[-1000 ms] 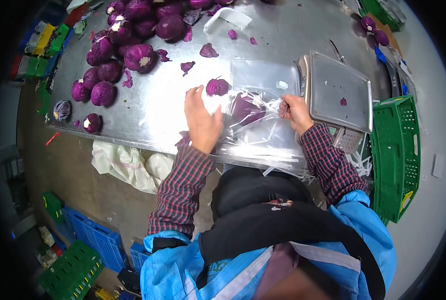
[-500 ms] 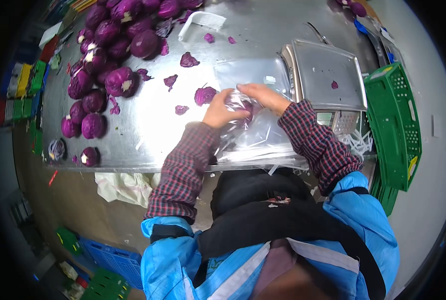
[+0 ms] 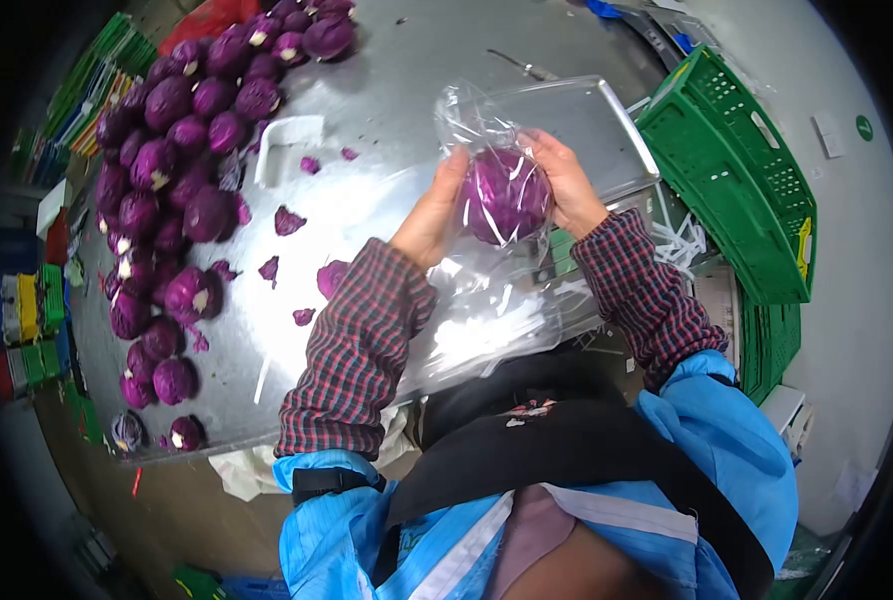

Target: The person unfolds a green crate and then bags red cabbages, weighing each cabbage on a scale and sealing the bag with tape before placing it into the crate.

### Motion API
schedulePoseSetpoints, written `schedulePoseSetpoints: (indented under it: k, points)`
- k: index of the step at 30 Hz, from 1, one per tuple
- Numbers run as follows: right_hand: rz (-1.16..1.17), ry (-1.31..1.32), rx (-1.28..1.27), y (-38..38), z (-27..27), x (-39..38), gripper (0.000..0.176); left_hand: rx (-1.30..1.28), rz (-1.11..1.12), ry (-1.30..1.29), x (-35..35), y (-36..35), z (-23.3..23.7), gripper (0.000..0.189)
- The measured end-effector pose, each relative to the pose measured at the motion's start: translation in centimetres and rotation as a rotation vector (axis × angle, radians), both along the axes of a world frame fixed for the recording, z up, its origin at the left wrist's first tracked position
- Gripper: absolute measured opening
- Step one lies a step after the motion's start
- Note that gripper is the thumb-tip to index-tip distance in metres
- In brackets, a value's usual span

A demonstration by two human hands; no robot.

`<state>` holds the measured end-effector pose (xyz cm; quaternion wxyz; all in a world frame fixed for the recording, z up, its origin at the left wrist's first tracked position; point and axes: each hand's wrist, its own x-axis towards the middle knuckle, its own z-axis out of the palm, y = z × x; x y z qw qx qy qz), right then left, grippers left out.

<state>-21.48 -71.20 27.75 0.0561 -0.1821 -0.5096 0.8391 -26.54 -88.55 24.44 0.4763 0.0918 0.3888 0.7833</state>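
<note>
- Steel table (image 3: pixel 387 70): fills the upper centre and left of the frame, with a bright glare patch near its middle
- Heap of cabbages (image 3: pixel 167 150): loose purple heads running from the top centre down the left edge of the table, well apart from the hands
- Green crate (image 3: pixel 747 170): upper right of the frame, beside the table
- Scale pan (image 3: pixel 607 120): flat metal tray at upper centre-right, just behind the hands
- Pile of plastic bags (image 3: pixel 477 320): clear and flat, on the table's near edge at centre frame, below the hands
- Clear bag (image 3: pixel 462 110): wrapped round one head, its loose mouth standing up above the fingers
- Red cabbage (image 3: pixel 507 195): inside the clear bag, held up at upper centre of the frame, between the two palms
- Left hand (image 3: pixel 429 215): cupped against the left side of the bagged head
- Right hand (image 3: pixel 570 185): cupped against its right side, both hands clamped on it through the plastic
- Leaf scraps (image 3: pixel 287 220): purple bits scattered on the table, left of centre
</note>
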Motion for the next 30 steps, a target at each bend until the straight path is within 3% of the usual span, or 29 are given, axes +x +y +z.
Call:
schedulePoseSetpoints:
  k: [4, 5, 7, 8, 9, 11, 12, 13, 15, 19, 23, 25, 26, 27, 30]
  points:
    - [-0.258, -0.066, 0.077, 8.3, -3.5, -1.7, 0.016, -0.24, 0.148, -0.035, -3.0, 10.3, -3.3, 0.071]
    - [-0.261, -0.068, 0.067, 10.4, -4.3, -2.3, 0.016, -0.249, 0.145, -0.034, -3.4, 11.8, -3.2, 0.071]
    - [-0.308, -0.118, 0.289, 14.1, -6.2, -3.4, 0.018, -0.145, 0.206, -0.144, -4.1, 13.9, -2.5, 0.077]
    - [-0.294, -0.138, 0.316, 15.4, -6.5, -3.6, 0.024, -0.312, 0.318, 0.005, -2.9, 14.3, 0.9, 0.078]
    - [-0.296, -0.144, 0.304, 16.1, -5.3, -3.4, 0.024, -0.325, 0.314, 0.004, -3.3, 15.0, 0.4, 0.078]
    - [-0.032, -0.345, 0.385, 17.3, -3.2, -2.1, 0.031, -0.358, 0.165, 0.308, -3.9, 14.4, -1.2, 0.077]
    - [0.057, -0.38, 0.439, 18.6, -3.7, -1.7, 0.043, -0.409, 0.197, 0.315, -3.6, 14.1, -0.9, 0.072]
    - [0.056, -0.376, 0.428, 19.9, -3.8, -1.1, 0.043, -0.419, 0.194, 0.32, -3.6, 13.7, -0.4, 0.072]
    - [-0.146, -0.323, 0.709, 21.4, -2.6, 0.8, 0.053, -0.602, 0.257, 0.454, -3.6, 12.1, 0.8, 0.075]
    - [-0.334, -0.103, 0.872, 25.0, -0.2, 6.6, 0.061, -0.547, 0.225, 0.502, -4.8, 9.1, 1.3, 0.078]
    - [-0.343, -0.005, 1.178, 24.9, 3.6, 10.0, 0.064, -0.522, 0.18, 0.543, -4.2, 7.7, 1.9, 0.079]
    - [-0.23, 0.097, 1.396, 22.8, 5.6, 9.3, 0.059, -0.522, 0.154, 0.515, -3.6, 7.8, 1.4, 0.079]
    - [-0.134, 0.094, 1.411, 21.3, 6.6, 8.5, 0.07, -0.52, 0.137, 0.502, -3.4, 8.1, 1.4, 0.08]
    - [-0.13, 0.103, 1.41, 20.3, 7.0, 7.1, 0.07, -0.522, 0.145, 0.504, -3.2, 8.5, 1.3, 0.08]
    - [0.174, 0.334, 1.476, 19.2, 5.1, 2.3, 0.082, -0.529, 0.16, 0.468, -2.5, 10.2, 0.3, 0.086]
